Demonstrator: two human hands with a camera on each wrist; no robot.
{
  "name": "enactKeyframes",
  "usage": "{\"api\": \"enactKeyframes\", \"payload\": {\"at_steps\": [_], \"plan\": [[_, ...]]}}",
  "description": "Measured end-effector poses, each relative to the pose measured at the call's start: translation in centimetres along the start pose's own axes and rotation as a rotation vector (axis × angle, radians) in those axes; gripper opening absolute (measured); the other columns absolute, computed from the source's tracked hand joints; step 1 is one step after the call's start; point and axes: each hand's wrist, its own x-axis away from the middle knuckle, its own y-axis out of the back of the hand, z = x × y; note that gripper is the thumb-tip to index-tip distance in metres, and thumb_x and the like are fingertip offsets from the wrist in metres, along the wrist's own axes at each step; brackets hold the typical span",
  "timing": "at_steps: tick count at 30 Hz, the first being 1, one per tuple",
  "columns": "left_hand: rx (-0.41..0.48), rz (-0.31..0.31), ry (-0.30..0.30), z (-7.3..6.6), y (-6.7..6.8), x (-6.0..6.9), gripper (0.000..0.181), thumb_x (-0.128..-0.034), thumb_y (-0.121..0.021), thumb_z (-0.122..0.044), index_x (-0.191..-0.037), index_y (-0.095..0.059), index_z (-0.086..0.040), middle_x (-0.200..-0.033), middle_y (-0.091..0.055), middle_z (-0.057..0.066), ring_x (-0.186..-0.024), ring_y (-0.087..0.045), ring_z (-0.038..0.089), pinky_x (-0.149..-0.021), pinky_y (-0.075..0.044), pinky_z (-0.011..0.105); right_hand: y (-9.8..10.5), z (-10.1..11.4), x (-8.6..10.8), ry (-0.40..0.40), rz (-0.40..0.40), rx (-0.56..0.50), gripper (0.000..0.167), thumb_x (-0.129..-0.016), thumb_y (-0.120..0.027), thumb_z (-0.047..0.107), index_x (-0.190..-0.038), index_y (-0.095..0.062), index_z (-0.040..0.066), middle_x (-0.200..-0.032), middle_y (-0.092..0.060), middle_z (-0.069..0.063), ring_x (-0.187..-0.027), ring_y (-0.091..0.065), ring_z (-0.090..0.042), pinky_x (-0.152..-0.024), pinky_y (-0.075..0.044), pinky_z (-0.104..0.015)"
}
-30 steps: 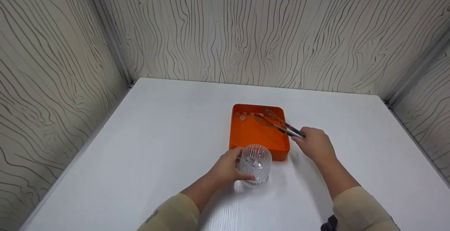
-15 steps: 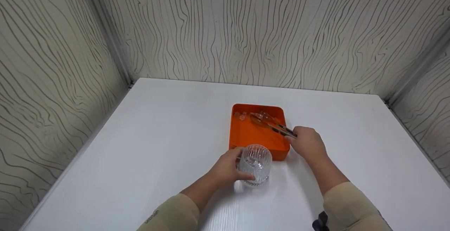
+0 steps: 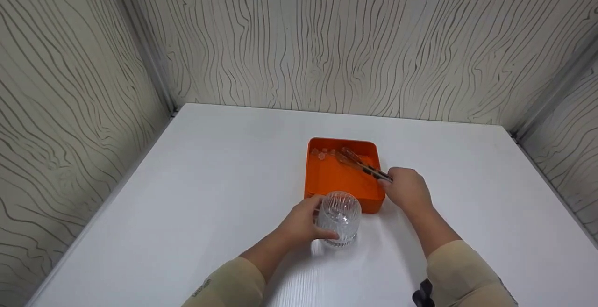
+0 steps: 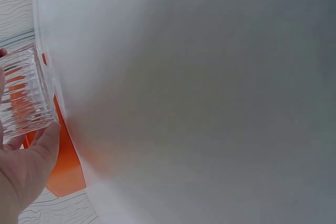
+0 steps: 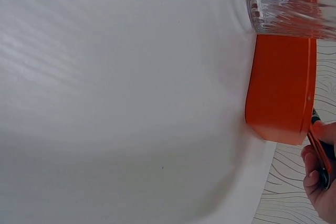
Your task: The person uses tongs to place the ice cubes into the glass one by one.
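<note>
In the head view, my left hand [image 3: 295, 224] holds a clear ribbed drinking glass [image 3: 345, 218], thumb on the near side. The glass stands upright on the table in front of an orange box [image 3: 329, 178]. My right hand [image 3: 409, 189] grips a pair of tongs [image 3: 371, 170] by the handle end. Their tips reach down into the far right part of the box and lie close together; whether anything is pinched there is too small to tell. Several small clear cubes [image 3: 321, 155] lie along the box's far left side. In the right wrist view, the box wall [image 5: 278, 87] hides the tongs' tips.
A white table [image 3: 196, 195] lies under everything. Wood-grain panels [image 3: 289, 40] rise behind it and on both sides. A dark object [image 3: 423, 293] shows at the right sleeve [image 3: 462, 272].
My right hand has moved left toward the box. The tongs' arms have come closer together, with their tips lower in the box. The left hand and the glass have stayed still.
</note>
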Motion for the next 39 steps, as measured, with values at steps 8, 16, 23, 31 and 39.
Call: {"api": "enactKeyframes", "payload": {"at_steps": [8,16,23,31,39], "plan": [[0.005,0.004,0.001,0.0,0.1,0.1,0.071,-0.0615,-0.083,-0.037,-0.123,-0.048,-0.026,-0.113,-0.054,-0.010,-0.107,-0.053,0.016,-0.093,-0.045,0.038,-0.3,-0.5,0.0,0.040,-0.052,0.064,0.019,-0.087,-0.060,0.024,-0.081,-0.062,0.006,-0.065,-0.055,-0.005,-0.059,-0.047,-0.021,-0.052,-0.040,-0.028],[0.007,0.006,-0.024,0.0,0.1,0.1,0.071,-0.0617,-0.083,-0.036,-0.123,-0.048,-0.025,-0.113,-0.055,-0.009,-0.106,-0.053,0.016,-0.093,-0.045,0.038,0.4,-0.7,0.2,0.039,-0.045,0.036,0.019,-0.087,-0.061,0.024,-0.082,-0.062,0.006,-0.064,-0.054,-0.005,-0.061,-0.047,-0.022,-0.054,-0.040,-0.029],[0.007,0.007,-0.028,0.0,0.1,0.1,0.072,-0.0611,-0.083,-0.036,-0.123,-0.048,-0.026,-0.113,-0.055,-0.009,-0.106,-0.053,0.016,-0.092,-0.046,0.037,1.3,-1.0,0.3,0.049,-0.044,0.036,0.019,-0.087,-0.061,0.025,-0.083,-0.063,0.007,-0.065,-0.054,-0.005,-0.062,-0.047,-0.022,-0.055,-0.041,-0.029],[0.018,0.007,-0.009,0.0,0.1,0.1,0.071,-0.0617,-0.083,-0.035,-0.122,-0.048,-0.026,-0.113,-0.055,-0.009,-0.106,-0.053,0.016,-0.092,-0.046,0.037,1.8,-1.7,0.5,0.045,-0.031,0.034,0.019,-0.087,-0.061,0.025,-0.085,-0.064,0.006,-0.066,-0.056,-0.005,-0.063,-0.047,-0.022,-0.055,-0.042,-0.030],[-0.009,0.005,0.015,0.0,-0.1,0.0,0.070,-0.0609,-0.082,-0.039,-0.121,-0.048,-0.028,-0.114,-0.054,-0.010,-0.108,-0.052,0.016,-0.092,-0.045,0.039,1.9,-1.6,0.6,0.048,-0.024,0.063,0.020,-0.087,-0.060,0.025,-0.085,-0.064,0.006,-0.066,-0.056,-0.005,-0.062,-0.048,-0.023,-0.055,-0.042,-0.030]]}}
